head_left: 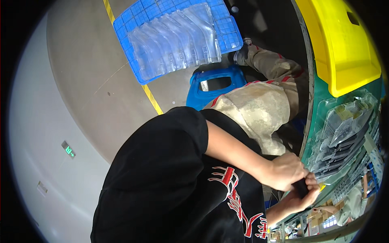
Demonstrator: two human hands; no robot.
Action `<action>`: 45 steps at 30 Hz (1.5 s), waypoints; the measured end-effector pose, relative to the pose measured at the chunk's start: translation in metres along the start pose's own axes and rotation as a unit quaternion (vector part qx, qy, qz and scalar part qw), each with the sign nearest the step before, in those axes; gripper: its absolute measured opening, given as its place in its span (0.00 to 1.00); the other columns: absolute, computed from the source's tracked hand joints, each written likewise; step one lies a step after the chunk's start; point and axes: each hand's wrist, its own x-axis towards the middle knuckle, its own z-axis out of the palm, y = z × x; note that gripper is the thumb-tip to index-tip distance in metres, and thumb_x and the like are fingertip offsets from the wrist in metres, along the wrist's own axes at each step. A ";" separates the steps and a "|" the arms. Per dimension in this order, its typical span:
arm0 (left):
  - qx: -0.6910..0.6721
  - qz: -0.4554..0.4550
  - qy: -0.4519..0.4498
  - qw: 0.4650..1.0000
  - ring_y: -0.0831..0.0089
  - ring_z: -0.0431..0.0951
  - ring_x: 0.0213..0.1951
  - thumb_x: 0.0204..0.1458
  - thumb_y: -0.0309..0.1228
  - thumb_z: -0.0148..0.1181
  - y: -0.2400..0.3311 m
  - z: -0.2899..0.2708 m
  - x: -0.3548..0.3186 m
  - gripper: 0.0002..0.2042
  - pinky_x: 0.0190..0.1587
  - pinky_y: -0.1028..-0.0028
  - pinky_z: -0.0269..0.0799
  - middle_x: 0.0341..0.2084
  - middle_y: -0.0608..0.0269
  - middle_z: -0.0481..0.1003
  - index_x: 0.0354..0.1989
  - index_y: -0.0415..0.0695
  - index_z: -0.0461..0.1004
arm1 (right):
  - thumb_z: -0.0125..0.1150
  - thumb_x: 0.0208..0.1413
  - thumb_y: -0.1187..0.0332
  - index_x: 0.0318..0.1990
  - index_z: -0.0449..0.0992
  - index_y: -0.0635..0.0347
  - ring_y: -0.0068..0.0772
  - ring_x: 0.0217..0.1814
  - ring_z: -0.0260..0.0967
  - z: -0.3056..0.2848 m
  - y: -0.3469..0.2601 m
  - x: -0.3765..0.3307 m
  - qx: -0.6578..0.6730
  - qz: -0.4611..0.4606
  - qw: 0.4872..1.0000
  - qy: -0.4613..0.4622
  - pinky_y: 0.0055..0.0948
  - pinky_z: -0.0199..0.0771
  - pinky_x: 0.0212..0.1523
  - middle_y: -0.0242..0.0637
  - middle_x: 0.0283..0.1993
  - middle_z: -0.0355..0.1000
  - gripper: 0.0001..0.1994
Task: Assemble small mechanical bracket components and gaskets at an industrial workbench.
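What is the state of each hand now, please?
Left hand: closed on a small dark object.
Right hand: curled under the same small dark object, holding it.

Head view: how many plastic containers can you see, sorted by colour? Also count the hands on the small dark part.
Blue plastic lattice crate holding clear trays: 1
Blue plastic stool-like bin on the floor: 1
Yellow plastic bin on the green bench: 1
Hands gripping the small dark part: 2, left hand and right hand
Total: 3 containers, 2 hands
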 end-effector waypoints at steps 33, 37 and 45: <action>-0.208 0.065 -0.035 0.975 0.70 0.72 0.16 0.43 0.35 0.62 0.034 0.067 0.012 0.10 0.23 0.77 0.68 0.11 0.67 0.72 0.14 0.49 0.71 | 0.63 0.54 0.45 0.15 0.62 0.45 0.27 0.24 0.67 -0.036 -0.022 -0.016 0.062 -0.058 0.991 -0.105 0.32 0.61 0.44 0.27 0.18 0.73 0.24; -0.331 0.020 -0.144 0.932 0.61 0.69 0.16 0.42 0.40 0.65 0.030 0.080 0.017 0.14 0.25 0.70 0.68 0.14 0.69 0.73 0.15 0.46 0.70 | 0.65 0.50 0.47 0.15 0.64 0.46 0.29 0.27 0.68 -0.027 -0.023 -0.008 0.116 -0.084 0.983 -0.117 0.33 0.62 0.43 0.29 0.21 0.75 0.22; -0.362 -0.047 -0.284 0.886 0.69 0.73 0.19 0.45 0.35 0.61 0.036 0.046 0.003 0.08 0.31 0.80 0.69 0.11 0.69 0.72 0.19 0.47 0.76 | 0.67 0.36 0.60 0.15 0.72 0.49 0.33 0.25 0.70 -0.030 -0.028 -0.001 0.138 -0.010 0.937 -0.320 0.35 0.65 0.40 0.30 0.17 0.74 0.10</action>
